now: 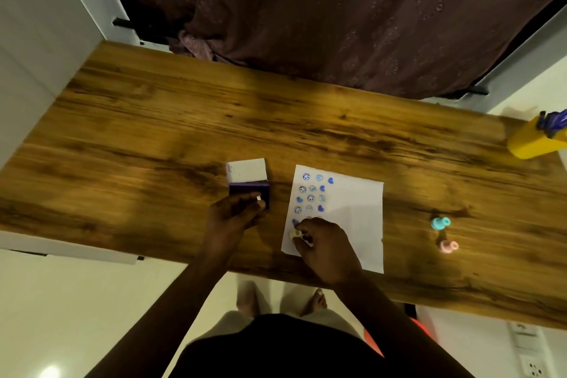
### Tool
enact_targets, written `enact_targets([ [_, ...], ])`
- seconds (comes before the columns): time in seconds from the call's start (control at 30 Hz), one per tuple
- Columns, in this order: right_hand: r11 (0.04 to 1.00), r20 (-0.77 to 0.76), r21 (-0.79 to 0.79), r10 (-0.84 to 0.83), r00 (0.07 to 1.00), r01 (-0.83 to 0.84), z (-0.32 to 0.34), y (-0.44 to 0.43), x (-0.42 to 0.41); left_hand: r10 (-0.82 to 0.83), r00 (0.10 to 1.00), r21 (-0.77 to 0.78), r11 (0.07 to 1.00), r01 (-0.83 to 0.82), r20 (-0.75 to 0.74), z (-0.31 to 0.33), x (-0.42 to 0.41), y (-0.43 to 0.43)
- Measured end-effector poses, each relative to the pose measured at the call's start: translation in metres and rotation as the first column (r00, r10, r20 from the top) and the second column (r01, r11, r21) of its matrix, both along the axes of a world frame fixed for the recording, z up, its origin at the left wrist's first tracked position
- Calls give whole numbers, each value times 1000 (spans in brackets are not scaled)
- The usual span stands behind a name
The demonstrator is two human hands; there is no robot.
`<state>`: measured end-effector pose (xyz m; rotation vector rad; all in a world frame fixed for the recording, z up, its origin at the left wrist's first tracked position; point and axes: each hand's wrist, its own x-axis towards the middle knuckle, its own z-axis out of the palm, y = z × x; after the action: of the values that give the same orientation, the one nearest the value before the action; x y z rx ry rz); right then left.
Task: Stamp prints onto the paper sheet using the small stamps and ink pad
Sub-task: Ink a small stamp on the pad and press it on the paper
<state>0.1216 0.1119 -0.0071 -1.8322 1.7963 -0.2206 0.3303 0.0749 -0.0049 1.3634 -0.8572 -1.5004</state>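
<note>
A white paper sheet (349,215) lies on the wooden table (153,132), printed with rows of blue smiley and heart marks at its left side. My right hand (325,247) rests on the sheet's lower left corner, fingers closed on a small pale yellow stamp (295,234). To the left sits the ink pad (250,189), purple, with its white lid flipped open behind it. My left hand (233,213) grips the pad's near edge. Two more small stamps, a teal stamp (441,223) and a pink stamp (449,246), lie to the right of the sheet.
A yellow holder (534,139) with blue pens stands at the table's far right edge. A dark curtain (337,9) hangs behind the table. White cabinets (36,24) flank the left side. My bare feet show on the floor below the table's near edge.
</note>
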Motion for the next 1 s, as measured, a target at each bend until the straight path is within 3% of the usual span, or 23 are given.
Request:
enact_targets([
  [0.53, 999, -26, 5, 32, 999, -32, 7, -1, 1, -52, 999, -22, 998, 52, 3, 3, -24, 3],
  [0.63, 1000, 49, -11, -13, 999, 14, 16, 1, -2, -60, 998, -33, 998, 59, -24, 7, -28, 3],
  [0.73, 983, 165, -80, -153, 974, 168, 36, -3, -16, -64, 997, -42, 997, 62, -40, 10, -31, 3],
  [0.87, 894, 439, -18, -395, 807, 448, 66, -9, -41, -108, 991, -37, 994, 105, -79, 21, -42, 3],
  [1.0, 865, 717, 183, -443, 539, 468, 78, -1, -53, -257, 965, -47, 966, 254, -45, 29, -57, 4],
])
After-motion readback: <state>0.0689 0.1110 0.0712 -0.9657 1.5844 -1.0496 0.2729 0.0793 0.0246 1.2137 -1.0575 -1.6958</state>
